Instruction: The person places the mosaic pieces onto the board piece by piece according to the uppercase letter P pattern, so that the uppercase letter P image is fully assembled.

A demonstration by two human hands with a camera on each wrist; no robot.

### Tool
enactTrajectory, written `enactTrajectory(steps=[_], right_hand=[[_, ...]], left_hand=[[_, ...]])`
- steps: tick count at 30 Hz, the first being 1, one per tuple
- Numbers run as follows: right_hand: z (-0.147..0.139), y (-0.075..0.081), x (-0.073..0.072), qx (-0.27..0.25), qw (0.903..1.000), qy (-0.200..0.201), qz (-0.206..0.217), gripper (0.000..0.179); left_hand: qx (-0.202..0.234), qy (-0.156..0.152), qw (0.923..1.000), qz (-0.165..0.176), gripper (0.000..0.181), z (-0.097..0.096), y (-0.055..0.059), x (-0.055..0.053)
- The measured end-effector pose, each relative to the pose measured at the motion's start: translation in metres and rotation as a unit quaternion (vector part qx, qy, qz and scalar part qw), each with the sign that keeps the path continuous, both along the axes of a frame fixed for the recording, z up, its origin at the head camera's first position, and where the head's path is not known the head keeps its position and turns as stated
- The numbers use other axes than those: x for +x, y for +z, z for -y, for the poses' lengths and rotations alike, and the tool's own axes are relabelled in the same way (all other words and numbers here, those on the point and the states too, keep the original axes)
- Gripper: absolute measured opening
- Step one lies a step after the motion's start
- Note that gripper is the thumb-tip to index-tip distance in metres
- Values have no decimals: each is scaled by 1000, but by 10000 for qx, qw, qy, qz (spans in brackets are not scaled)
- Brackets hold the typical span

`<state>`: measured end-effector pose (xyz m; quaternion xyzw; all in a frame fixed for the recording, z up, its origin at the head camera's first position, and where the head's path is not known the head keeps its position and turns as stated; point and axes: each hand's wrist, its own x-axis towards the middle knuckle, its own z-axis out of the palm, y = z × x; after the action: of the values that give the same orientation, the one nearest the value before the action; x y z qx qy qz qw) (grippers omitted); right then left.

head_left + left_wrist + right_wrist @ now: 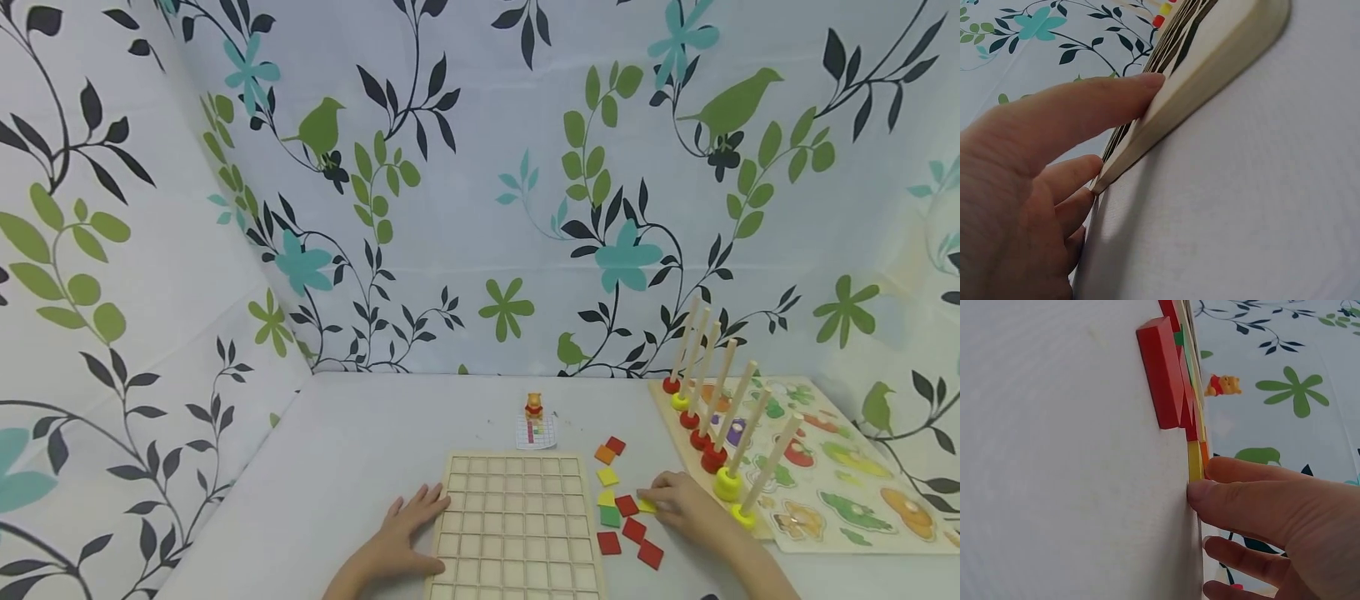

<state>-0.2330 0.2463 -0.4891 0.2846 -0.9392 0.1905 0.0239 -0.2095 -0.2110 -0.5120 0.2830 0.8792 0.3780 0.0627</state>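
A wooden grid board (517, 525) with square cells lies on the table before me. My left hand (405, 533) rests along its left edge, fingers spread, fingertips on the frame. In the left wrist view the thumb (1104, 103) touches the board's rim (1210, 94). To the right of the board, my right hand (684, 508) pinches a yellow square tile (647, 506) between thumb and finger, low at the table. The tile's edge (1194, 459) shows at the thumb tip in the right wrist view. Beside it lie several red tiles (633, 530) and a green tile (610, 517).
More yellow tiles (607, 476) and an orange tile (604, 454) lie farther back. Behind the board, a small bear figure (533, 406) stands at a printed card (536, 432). On the right are a pegged stand (678, 417) with red and yellow rings and a vegetable puzzle board (862, 508).
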Motion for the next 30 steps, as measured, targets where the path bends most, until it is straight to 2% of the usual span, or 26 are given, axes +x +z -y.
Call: enactTrajectory(steps=[5,12,18,24,30], right_hand=[[1,2,-1,-16,9999,-117,-47,24],[-1,2,1,-218,9977,-508,391,18],[-1,1,1,-610,9919,-762,816,22],[-3,-2,-1,-656,9910,-491,1057,37],[-4,-3,-4,-795,9883,-344,1258,36]], left_hand=[[50,-2,10000,27,83,0,1,-1],[89,-86,9999,94,82,-1,0,-2],[82,-53,9999,88,82,0,1,-1],[43,-45,9999,146,82,0,1,0],[31,-41,9999,145,82,1,1,-2]])
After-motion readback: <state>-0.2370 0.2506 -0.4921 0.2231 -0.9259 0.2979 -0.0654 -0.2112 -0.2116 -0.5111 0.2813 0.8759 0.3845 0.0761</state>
